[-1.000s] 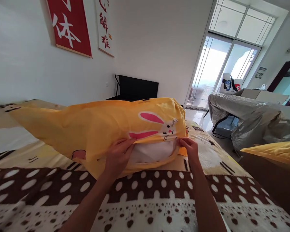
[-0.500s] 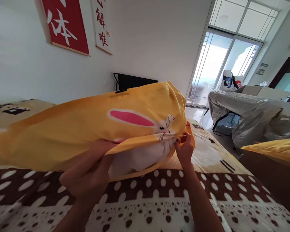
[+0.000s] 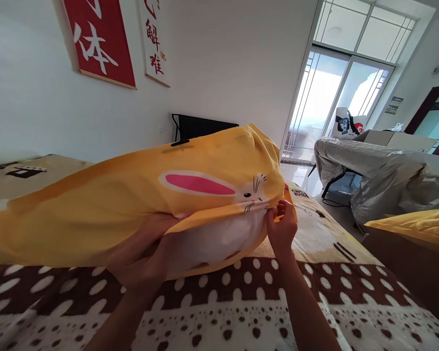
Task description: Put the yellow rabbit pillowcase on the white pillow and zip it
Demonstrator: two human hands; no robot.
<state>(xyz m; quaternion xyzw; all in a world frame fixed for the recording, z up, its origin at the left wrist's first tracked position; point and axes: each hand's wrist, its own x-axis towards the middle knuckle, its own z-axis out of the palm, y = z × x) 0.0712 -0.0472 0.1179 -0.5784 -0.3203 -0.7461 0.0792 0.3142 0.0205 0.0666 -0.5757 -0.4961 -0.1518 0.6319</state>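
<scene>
Yellow cover [image 3: 131, 180] w/ rabbit print [image 3: 201, 184], lying across a patterned blanket [image 3: 241, 321], long opening toward the wearer. Change over approx. 1 sec.: L hand [image 3: 142, 253] has shifted left along the lip of the opening, drawing the upper edge out w/ it; R hand [image 3: 282, 226] has stayed near the right end. Hence the opening now runs longer b/w the two hands, the upper fabric peaks higher at right, and the rabbit's lower ear, plain to see a sec. ago, is mostly folded out of sight. Meaning for the work in hand (judged): the edge is now pulled straighter and tauter, but the opening isn't closed; white inner material [image 3: 212, 241] shows all along the gap. Grip, L: grasping the cover's edge, some fingertips hidden by fabric. Grip, R: thumb & fingers pinching cloth at the opening's right corner; exact fold held, can't tell. Far right, apart from both hands: a 2nd yellow cloth [image 3: 417, 226]. Bkgd: glass door [image 3: 322, 102].
</scene>
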